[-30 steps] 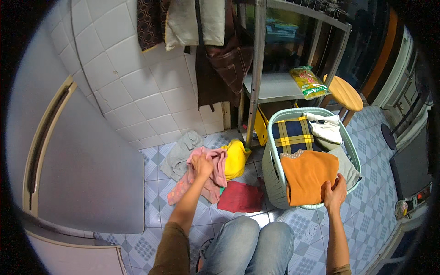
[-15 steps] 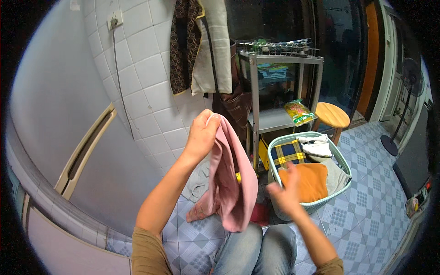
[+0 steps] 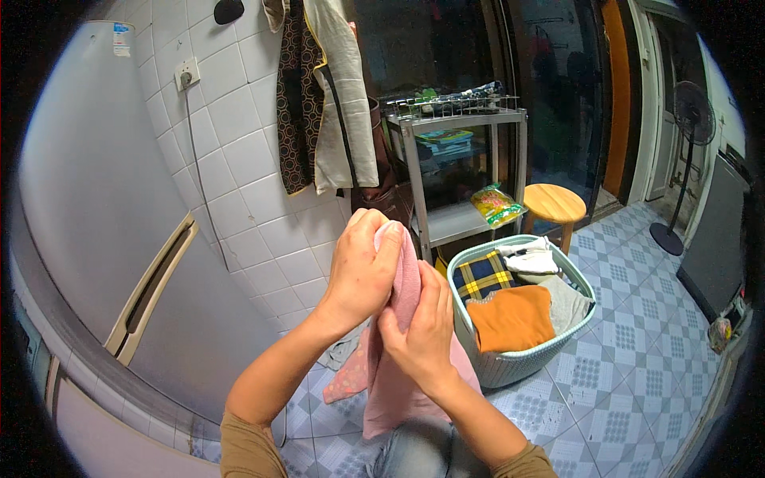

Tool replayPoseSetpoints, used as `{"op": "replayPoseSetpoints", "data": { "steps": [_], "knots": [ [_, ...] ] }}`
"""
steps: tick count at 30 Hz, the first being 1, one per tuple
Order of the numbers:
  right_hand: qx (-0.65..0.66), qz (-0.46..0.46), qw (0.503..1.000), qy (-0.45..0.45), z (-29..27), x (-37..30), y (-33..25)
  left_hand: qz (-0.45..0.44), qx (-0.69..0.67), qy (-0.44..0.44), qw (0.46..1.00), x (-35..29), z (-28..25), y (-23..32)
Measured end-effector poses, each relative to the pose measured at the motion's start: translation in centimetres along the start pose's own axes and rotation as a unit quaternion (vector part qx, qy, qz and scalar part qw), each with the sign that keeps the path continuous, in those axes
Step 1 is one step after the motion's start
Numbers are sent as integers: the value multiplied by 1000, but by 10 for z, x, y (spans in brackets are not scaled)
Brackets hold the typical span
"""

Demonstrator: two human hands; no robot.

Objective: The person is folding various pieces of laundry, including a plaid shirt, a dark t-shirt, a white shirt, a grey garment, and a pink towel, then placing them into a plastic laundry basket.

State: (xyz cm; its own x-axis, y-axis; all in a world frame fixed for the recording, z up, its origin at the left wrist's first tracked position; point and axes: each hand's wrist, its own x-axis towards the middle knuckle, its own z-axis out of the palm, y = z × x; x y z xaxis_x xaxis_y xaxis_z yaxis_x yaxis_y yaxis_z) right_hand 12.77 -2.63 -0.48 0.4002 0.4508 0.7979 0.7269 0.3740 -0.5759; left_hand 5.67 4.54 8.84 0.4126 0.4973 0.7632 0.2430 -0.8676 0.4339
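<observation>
A pink cloth garment (image 3: 406, 398) hangs from my two hands in front of my knees; its exact kind does not show. My left hand (image 3: 362, 267) grips its gathered top, thumb pressed over the fabric. Just below and to the right, my right hand (image 3: 422, 327) is closed around the cloth's edge. A patterned pink part droops at the lower left, near a grey cloth (image 3: 341, 350) on the floor. To the right stands a pale green basket (image 3: 510, 370) holding an orange folded cloth (image 3: 511, 319), a navy and yellow checked cloth (image 3: 484, 276), and grey and white pieces.
A metal shelf rack (image 3: 454, 223) with a yellow-green packet (image 3: 498, 207) is behind the basket, beside a round wooden stool (image 3: 555, 205). A fridge (image 3: 119, 199) fills the left side. Garments (image 3: 343, 103) hang on the tiled wall. A fan (image 3: 681, 167) stands far right.
My right hand has come in from beside the basket and taken hold of the pink garment below my left hand. The left hand keeps its grip. The whole view has shifted slightly.
</observation>
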Motion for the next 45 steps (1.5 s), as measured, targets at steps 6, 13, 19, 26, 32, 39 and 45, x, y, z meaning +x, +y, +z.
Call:
{"op": "replayPoseSetpoints", "data": {
  "steps": [6, 13, 19, 26, 32, 39, 45],
  "knots": [
    [-111, 9, 993, -46, -39, -14, 26, 2, -23, 16, 1000, 0, -24, 7],
    [-230, 142, 960, -69, -93, -39, 76, 74, 33, 109, 991, 14, -63, 45],
    [-249, 198, 948, -11, -168, -51, 148, 108, 123, 234, 958, 20, -133, 36],
    [138, 185, 971, -64, -301, -8, 99, 70, 141, 216, 964, -46, -207, 35],
    [335, 105, 935, 47, -411, -30, 20, -2, -68, 195, 978, -119, -256, 73],
    [220, 185, 956, -63, -380, -17, 47, -151, -138, 141, 969, -126, -205, 21],
    [121, 455, 864, -177, -292, -76, 158, -349, -163, -29, 922, -188, -93, -132]
  ]
}}
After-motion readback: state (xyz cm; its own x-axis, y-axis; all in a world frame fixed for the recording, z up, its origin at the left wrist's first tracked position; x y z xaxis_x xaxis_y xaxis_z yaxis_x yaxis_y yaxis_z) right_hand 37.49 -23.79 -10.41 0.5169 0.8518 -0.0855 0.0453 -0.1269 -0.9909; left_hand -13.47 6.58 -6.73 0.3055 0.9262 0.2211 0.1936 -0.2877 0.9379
